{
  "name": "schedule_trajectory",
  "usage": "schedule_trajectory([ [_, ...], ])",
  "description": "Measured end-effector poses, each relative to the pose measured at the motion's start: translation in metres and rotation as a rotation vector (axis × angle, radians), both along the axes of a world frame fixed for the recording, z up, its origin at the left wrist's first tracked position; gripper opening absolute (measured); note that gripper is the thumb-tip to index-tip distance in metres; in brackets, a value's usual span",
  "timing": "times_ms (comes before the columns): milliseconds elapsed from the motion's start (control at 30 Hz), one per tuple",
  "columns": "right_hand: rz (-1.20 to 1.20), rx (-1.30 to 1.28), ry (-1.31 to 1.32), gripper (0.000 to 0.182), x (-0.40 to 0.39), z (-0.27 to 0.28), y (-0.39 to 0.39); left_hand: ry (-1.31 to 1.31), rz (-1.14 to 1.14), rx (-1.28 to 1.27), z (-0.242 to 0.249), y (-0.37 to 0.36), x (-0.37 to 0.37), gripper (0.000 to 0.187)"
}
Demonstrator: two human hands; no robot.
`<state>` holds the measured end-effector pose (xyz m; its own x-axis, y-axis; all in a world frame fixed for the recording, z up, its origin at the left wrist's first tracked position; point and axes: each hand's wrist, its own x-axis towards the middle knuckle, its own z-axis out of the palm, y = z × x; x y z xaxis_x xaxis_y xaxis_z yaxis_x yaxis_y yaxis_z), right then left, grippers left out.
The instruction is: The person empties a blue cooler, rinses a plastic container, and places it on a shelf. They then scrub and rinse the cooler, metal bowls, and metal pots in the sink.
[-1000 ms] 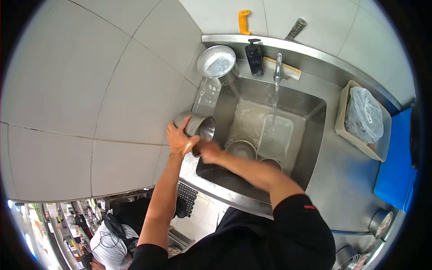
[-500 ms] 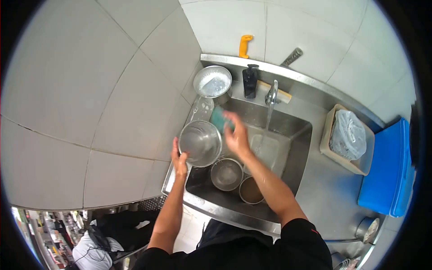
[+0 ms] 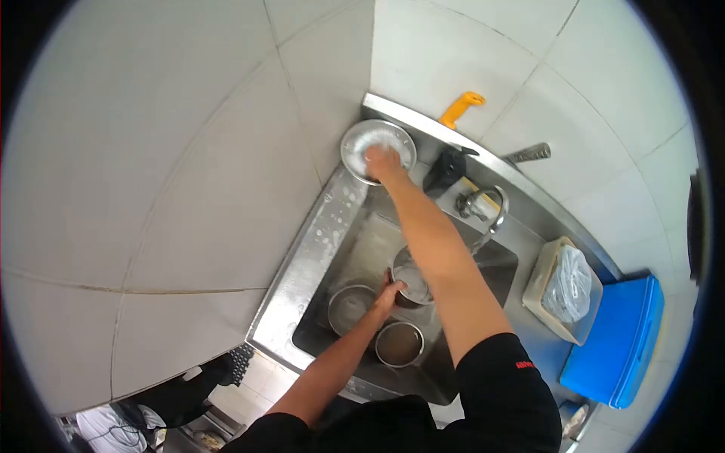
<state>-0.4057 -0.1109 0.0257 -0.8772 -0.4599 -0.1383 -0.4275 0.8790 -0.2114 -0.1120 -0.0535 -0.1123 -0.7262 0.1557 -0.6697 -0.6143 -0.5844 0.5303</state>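
Note:
My left hand [image 3: 387, 296] grips the rim of a round metal bowl [image 3: 424, 296] over the middle of the sink [image 3: 368, 235]; my right forearm covers part of that bowl. My right hand [image 3: 384, 163] reaches into a metal pot [image 3: 411, 145] of white suds at the sink's back left corner. Its fingers look curled, but suds and blur hide what they hold. Two more round metal containers sit in the sink: one with a greyish inside [image 3: 349, 311], and one with brownish contents [image 3: 400, 344].
Water runs from the curved faucet [image 3: 498, 208]. Beside it stands a black pump bottle [image 3: 445, 172]. A yellow handle [image 3: 461, 109] is at the back wall. To the right are a beige bin [image 3: 538, 302] with a plastic bag [image 3: 570, 285] and a blue box [image 3: 608, 340].
My right hand has moved from beside the bowl into the suds pot, and the green sponge is out of sight. My left hand has moved right over the sink. The view has turned.

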Motion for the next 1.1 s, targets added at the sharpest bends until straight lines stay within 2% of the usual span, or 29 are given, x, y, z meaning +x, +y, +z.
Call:
schedule_trajectory([
  [33, 0.015, -0.083, 0.089, 0.044, 0.007, 0.017, 0.011, -0.014, -0.016, 0.026, -0.005, 0.004, 0.002, 0.103],
  [100, 0.053, -0.513, 0.325, 0.042, 0.041, 0.049, 0.053, -0.104, -0.001, 0.064, -0.010, -0.004, -0.003, 0.096],
  [133, 0.025, -0.464, 0.116, 0.041, 0.071, 0.076, 0.078, -0.121, -0.012, 0.083, -0.019, -0.008, -0.004, 0.096],
  [200, -0.077, -0.253, -0.061, 0.046, 0.121, 0.030, 0.123, 0.034, 0.000, 0.250, -0.039, -0.008, -0.005, 0.071],
  [233, -0.037, -0.136, 0.048, 0.054, 0.145, -0.013, 0.153, 0.034, -0.018, 0.256, -0.027, -0.002, 0.000, 0.071],
  [267, 0.147, -0.026, 0.327, 0.057, 0.154, -0.106, 0.199, 0.070, 0.008, 0.198, -0.004, 0.003, -0.005, 0.065],
  [300, -0.281, -0.148, 0.098, 0.054, 0.165, -0.070, 0.199, 0.103, 0.038, 0.141, 0.010, 0.009, -0.009, 0.058],
  [333, -0.705, -0.272, -0.150, 0.052, 0.183, -0.037, 0.192, 0.175, -0.040, 0.164, -0.011, 0.018, -0.012, 0.082],
  [367, -0.721, -0.276, -0.144, 0.052, 0.192, -0.056, 0.189, 0.179, -0.057, 0.165, -0.002, 0.028, -0.011, 0.082],
  [433, -0.894, -0.648, -0.104, 0.044, 0.206, -0.114, 0.186, 0.184, -0.011, -0.026, 0.024, 0.045, -0.010, 0.084],
  [500, -0.591, -0.926, -0.538, 0.040, 0.236, -0.081, 0.182, 0.230, 0.024, 0.005, -0.022, 0.021, -0.019, 0.085],
  [533, -0.600, -0.944, -0.530, 0.040, 0.242, -0.079, 0.195, 0.262, 0.074, 0.040, -0.038, 0.006, -0.023, 0.085],
  [567, -0.197, -0.573, -0.484, 0.039, 0.247, -0.086, 0.217, 0.265, 0.060, 0.027, -0.020, -0.003, -0.023, 0.085],
  [600, 0.199, -0.184, -0.418, 0.039, 0.249, -0.094, 0.230, 0.426, -0.006, -0.144, 0.015, -0.011, -0.020, 0.084],
  [633, 0.204, -0.193, -0.422, 0.039, 0.250, -0.110, 0.230, 0.581, -0.068, -0.316, 0.038, -0.015, -0.014, 0.083],
  [667, 0.011, -0.125, -0.174, 0.040, 0.250, -0.123, 0.226, 0.516, -0.017, -0.281, 0.041, 0.000, -0.010, 0.083],
  [700, -0.184, -0.056, 0.095, 0.041, 0.236, -0.133, 0.222, 0.596, 0.101, -0.278, 0.046, 0.016, -0.011, 0.084],
  [733, -0.411, -0.153, 0.065, 0.044, 0.228, -0.101, 0.206, 0.480, 0.126, -0.243, 0.052, 0.028, -0.012, 0.084],
  [767, -0.406, -0.152, 0.067, 0.044, 0.217, -0.105, 0.188, 0.350, 0.155, -0.204, 0.057, 0.036, -0.008, 0.085],
  [833, -0.896, -1.116, -0.313, 0.045, 0.210, -0.128, 0.160, 0.324, 0.251, -0.136, 0.053, 0.038, -0.011, 0.088],
  [867, -0.901, -1.115, -0.324, 0.045, 0.222, -0.129, 0.161, 0.304, 0.335, -0.069, 0.043, 0.038, -0.015, 0.091],
  [933, -0.215, -0.790, -0.375, 0.047, 0.244, -0.123, 0.168, 0.353, 0.164, -0.303, 0.024, 0.001, -0.038, 0.094],
  [967, -0.218, -0.786, -0.378, 0.047, 0.250, -0.102, 0.181, 0.349, 0.164, -0.299, 0.047, -0.008, -0.050, 0.094],
  [1033, 0.290, -0.607, -0.295, 0.045, 0.268, -0.048, 0.208, 0.097, -0.287, -0.652, 0.126, -0.023, -0.055, 0.094],
  [1067, 0.280, -0.524, -0.225, 0.046, 0.264, -0.065, 0.209, 0.088, -0.291, -0.655, 0.134, -0.022, -0.051, 0.094],
  [1100, 0.274, -0.529, -0.232, 0.046, 0.265, -0.055, 0.204, 0.049, -0.265, -0.693, 0.141, -0.016, -0.048, 0.092],
])
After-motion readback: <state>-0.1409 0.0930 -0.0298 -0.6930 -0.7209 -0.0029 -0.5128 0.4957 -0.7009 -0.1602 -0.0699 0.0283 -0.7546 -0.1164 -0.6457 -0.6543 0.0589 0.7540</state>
